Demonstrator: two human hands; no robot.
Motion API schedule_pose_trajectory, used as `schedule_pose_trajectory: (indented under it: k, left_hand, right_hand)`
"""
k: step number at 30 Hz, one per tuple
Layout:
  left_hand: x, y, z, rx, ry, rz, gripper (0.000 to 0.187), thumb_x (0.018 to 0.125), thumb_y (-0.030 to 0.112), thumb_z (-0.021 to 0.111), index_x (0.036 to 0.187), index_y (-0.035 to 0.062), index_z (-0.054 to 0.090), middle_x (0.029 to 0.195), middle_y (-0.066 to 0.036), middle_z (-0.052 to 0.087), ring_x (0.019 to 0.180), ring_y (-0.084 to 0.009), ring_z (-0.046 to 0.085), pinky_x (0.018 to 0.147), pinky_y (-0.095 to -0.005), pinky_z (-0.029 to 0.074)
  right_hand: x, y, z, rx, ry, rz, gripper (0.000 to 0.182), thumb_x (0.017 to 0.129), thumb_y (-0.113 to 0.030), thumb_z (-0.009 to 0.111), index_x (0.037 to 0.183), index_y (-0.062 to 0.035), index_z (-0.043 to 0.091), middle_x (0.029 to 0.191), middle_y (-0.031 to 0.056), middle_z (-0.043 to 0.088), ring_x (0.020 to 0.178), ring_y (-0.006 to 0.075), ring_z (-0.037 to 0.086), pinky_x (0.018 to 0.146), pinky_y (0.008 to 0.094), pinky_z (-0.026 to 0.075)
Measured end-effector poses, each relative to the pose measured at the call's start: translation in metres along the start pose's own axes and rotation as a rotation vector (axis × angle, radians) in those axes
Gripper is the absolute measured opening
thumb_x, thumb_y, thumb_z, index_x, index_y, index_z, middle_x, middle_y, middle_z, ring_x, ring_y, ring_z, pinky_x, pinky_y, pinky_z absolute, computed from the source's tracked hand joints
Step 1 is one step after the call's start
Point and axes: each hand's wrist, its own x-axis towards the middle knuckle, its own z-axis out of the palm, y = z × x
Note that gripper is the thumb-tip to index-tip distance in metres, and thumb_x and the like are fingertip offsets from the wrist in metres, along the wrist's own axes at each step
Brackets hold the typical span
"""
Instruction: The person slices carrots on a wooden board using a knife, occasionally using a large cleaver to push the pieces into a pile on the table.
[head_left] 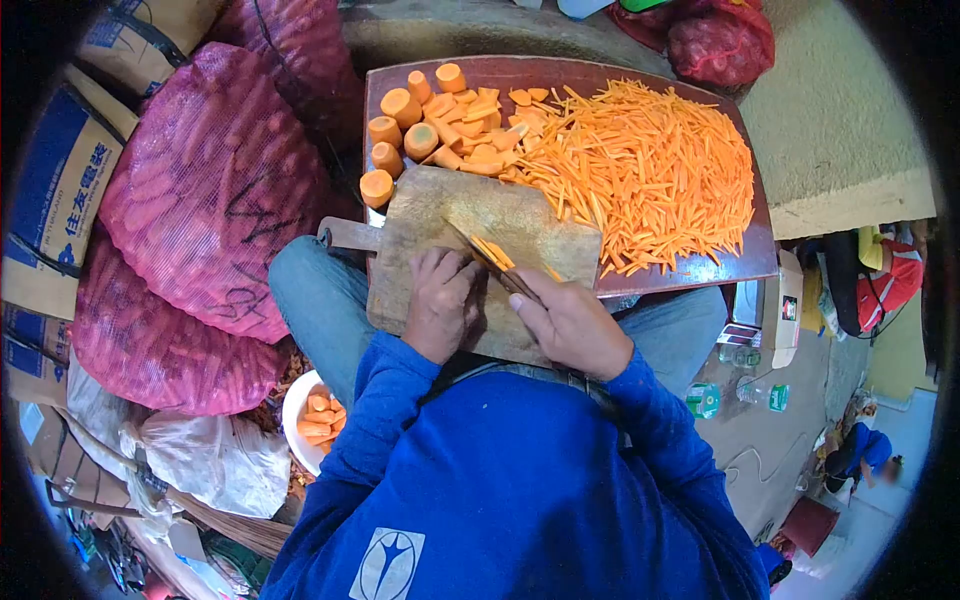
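Note:
My right hand [575,325] is wrapped round the handle of a knife [480,250], whose blade points up and left over the wooden cutting board [420,215]. Orange carrot strips [493,252] lie along the blade's right side. My left hand [442,300] rests on the board just left of the knife, fingers curled; whatever is under them is hidden. Behind the board, a large heap of carrot strips [660,170] covers the right of the dark red table [735,266]. Thick carrot pieces [421,140] and slices stand at its left.
Red mesh sacks [215,190] and cardboard boxes [60,190] are stacked at the left. A white bowl [294,410] of carrot pieces sits low beside my left leg. Bottles [703,400] stand on the floor at the right. Another person [862,452] is at the far right.

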Motion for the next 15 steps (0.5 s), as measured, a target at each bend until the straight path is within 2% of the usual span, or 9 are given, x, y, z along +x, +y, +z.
schedule_pose_trajectory:
  k: [4,10,12,13,15]
  left_hand:
    - [-0.001,-0.001,0.0,-0.018,0.024,0.003,0.027,0.079,0.003,0.079,0.106,0.0032,0.076,0.107,-0.01,0.07,0.104,-0.0319,0.064,0.093,-0.0467,0.046]
    - [0.0,-0.002,-0.006,0.036,-0.028,0.029,0.028,0.079,0.003,0.079,0.107,0.0026,0.076,0.106,-0.009,0.07,0.102,-0.0315,0.064,0.091,-0.0458,0.046]
    - [0.001,0.001,-0.005,0.024,-0.016,0.023,0.027,0.081,0.003,0.079,0.107,0.0027,0.076,0.106,-0.01,0.07,0.102,-0.0315,0.063,0.091,-0.0452,0.046]
    - [0.001,0.001,-0.004,0.013,-0.01,0.005,0.026,0.082,0.004,0.079,0.107,0.0027,0.076,0.107,-0.01,0.07,0.102,-0.0316,0.063,0.091,-0.0446,0.046]
    - [0.0,0.0,-0.001,-0.027,0.037,-0.039,0.023,0.082,0.002,0.079,0.105,0.0017,0.077,0.105,-0.011,0.07,0.101,-0.0326,0.064,0.09,-0.0442,0.047]
  right_hand:
    - [-0.007,-0.007,-0.004,0.074,-0.001,0.028,0.033,0.107,-0.025,0.062,0.128,-0.0012,0.058,0.087,0.0344,0.069,0.084,0.0562,0.068,0.072,0.0644,0.052]
    - [0.001,-0.006,0.003,-0.1,0.0,0.03,0.028,0.108,-0.024,0.06,0.122,0.0002,0.061,0.092,0.0345,0.069,0.087,0.0563,0.068,0.076,0.0649,0.053]
    - [0.006,-0.003,0.001,-0.087,0.007,-0.01,0.031,0.109,-0.024,0.059,0.126,0.0017,0.062,0.092,0.0332,0.069,0.086,0.0529,0.07,0.076,0.0594,0.055]
    - [0.004,-0.005,-0.002,-0.088,0.012,-0.011,0.031,0.109,-0.024,0.059,0.126,0.0017,0.062,0.092,0.0332,0.069,0.086,0.0529,0.07,0.076,0.0594,0.055]
    - [0.001,-0.009,-0.01,0.178,-0.02,0.12,0.034,0.109,-0.024,0.059,0.13,0.0021,0.063,0.092,0.0308,0.069,0.083,0.0471,0.072,0.076,0.0524,0.055]
